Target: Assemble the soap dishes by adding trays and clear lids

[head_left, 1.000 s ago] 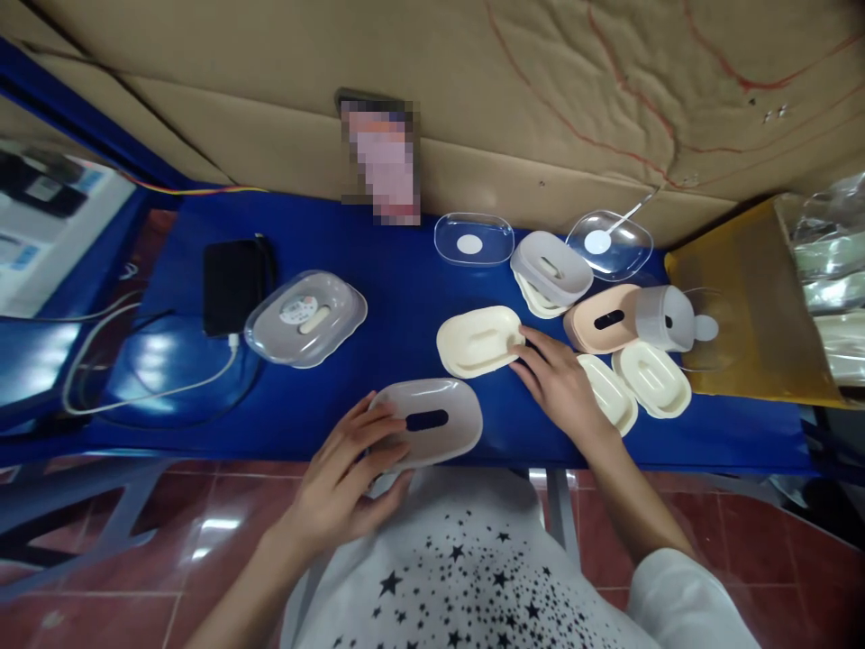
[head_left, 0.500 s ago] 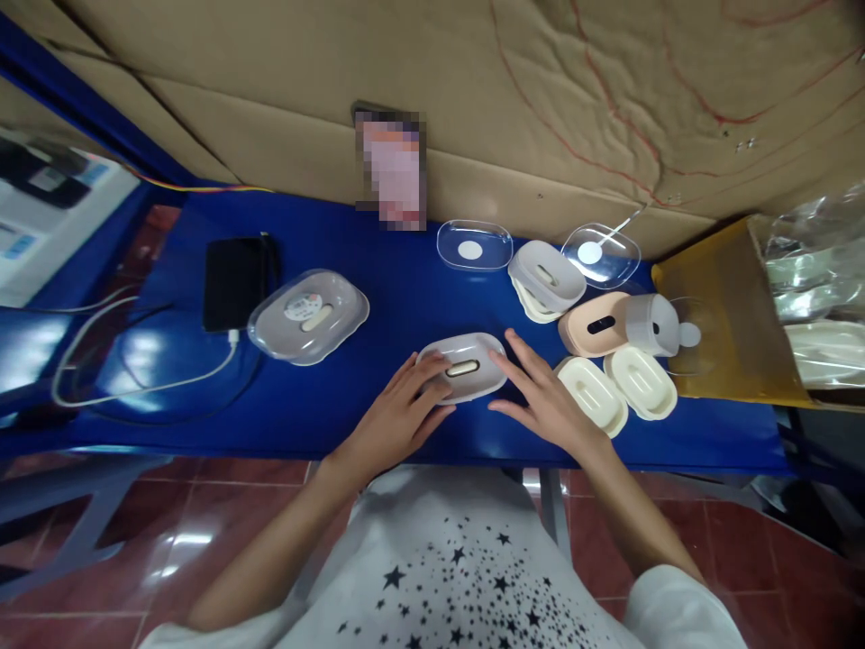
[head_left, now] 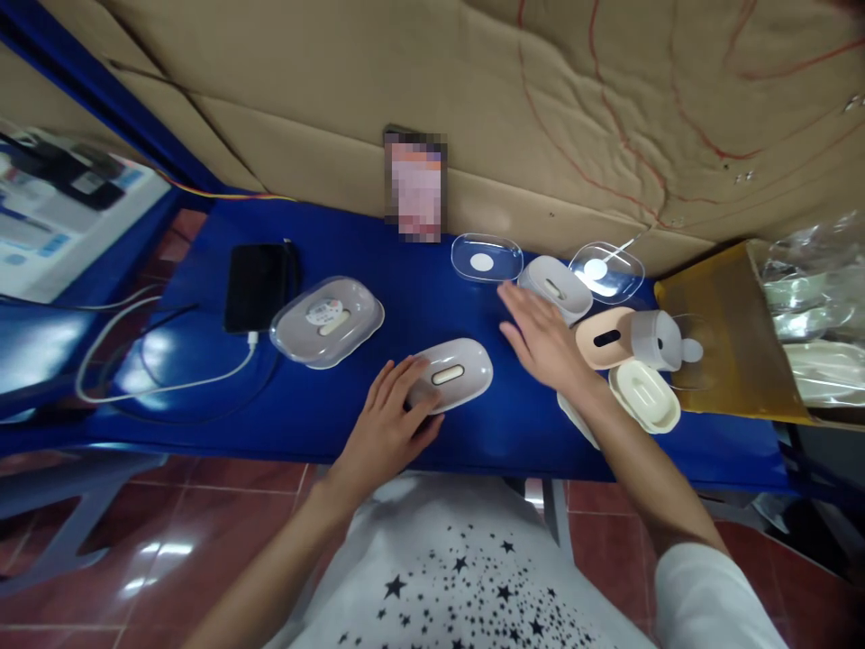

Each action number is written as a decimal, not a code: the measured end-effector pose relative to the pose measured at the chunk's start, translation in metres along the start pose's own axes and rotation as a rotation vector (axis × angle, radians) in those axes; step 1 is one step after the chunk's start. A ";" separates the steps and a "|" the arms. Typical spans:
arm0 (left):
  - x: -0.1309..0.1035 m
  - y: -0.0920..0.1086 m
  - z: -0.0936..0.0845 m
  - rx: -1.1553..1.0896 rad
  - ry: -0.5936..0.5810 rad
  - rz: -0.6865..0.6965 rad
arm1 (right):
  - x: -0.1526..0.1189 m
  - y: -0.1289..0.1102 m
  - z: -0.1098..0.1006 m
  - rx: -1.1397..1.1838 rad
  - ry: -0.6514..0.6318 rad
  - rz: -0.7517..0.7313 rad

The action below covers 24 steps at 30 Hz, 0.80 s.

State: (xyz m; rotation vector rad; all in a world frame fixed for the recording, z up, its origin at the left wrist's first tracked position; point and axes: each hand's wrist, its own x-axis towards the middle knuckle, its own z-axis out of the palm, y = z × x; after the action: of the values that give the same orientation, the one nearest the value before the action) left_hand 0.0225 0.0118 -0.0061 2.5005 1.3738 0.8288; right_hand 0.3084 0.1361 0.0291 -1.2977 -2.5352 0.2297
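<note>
A light-grey oval dish [head_left: 466, 365], like a soap dish with a pale slot in its middle, lies on the blue table. My left hand [head_left: 392, 419] holds its left end, fingers over the rim and thumb low at the front. To the right, my right hand [head_left: 544, 342] is open, fingers stretched towards another grey dish [head_left: 558, 287]; whether they touch it I cannot tell. A clear oval lid [head_left: 496, 257] lies just beyond these fingertips. Under my right forearm a cream tray [head_left: 574, 419] is mostly hidden, and a second cream tray [head_left: 645, 397] shows beside it.
On the left lies a grey dish under a clear cover [head_left: 328, 320], near a black device [head_left: 255, 288] with a white cable. A peach dish [head_left: 605, 338], a grey cup-like piece [head_left: 655, 340] and another clear lid [head_left: 612, 275] crowd the right, before a cardboard box [head_left: 736, 333] of bagged parts.
My right hand has left the grey dish's right side and moved up and right to the other dishes. My left hand stays on the dish, which is now slightly turned. The view has shifted a little.
</note>
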 end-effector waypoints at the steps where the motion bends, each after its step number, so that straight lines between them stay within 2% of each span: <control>1: -0.002 -0.001 -0.002 -0.017 0.010 -0.029 | 0.018 0.006 0.003 -0.022 0.017 0.047; 3: -0.008 -0.003 -0.005 -0.055 0.003 -0.077 | 0.045 0.014 0.012 -0.067 -0.012 0.086; 5: -0.015 -0.004 -0.009 -0.099 -0.006 -0.112 | 0.056 0.013 0.019 -0.087 -0.059 0.069; 7: -0.021 -0.007 -0.012 -0.150 0.000 -0.137 | 0.049 0.003 0.018 -0.040 -0.062 0.038; 10: -0.025 -0.013 -0.015 -0.240 -0.021 -0.137 | 0.019 -0.014 -0.001 0.182 0.013 0.036; 13: -0.019 -0.018 -0.014 -0.334 -0.088 -0.110 | -0.009 -0.022 -0.021 0.499 0.066 0.194; 17: -0.005 -0.018 -0.007 -0.441 -0.119 -0.077 | -0.020 -0.014 -0.022 0.896 0.098 0.505; 22: 0.002 -0.014 0.000 -0.491 -0.143 -0.074 | -0.017 -0.001 -0.017 1.153 0.244 0.647; 24: 0.000 -0.013 0.002 -0.494 -0.130 -0.085 | -0.019 0.000 -0.017 1.207 0.211 0.680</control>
State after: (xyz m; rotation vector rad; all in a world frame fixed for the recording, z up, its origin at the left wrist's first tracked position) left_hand 0.0143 0.0195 -0.0127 2.0632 1.0660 0.8479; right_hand 0.3241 0.1209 0.0420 -1.3738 -1.1857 1.3773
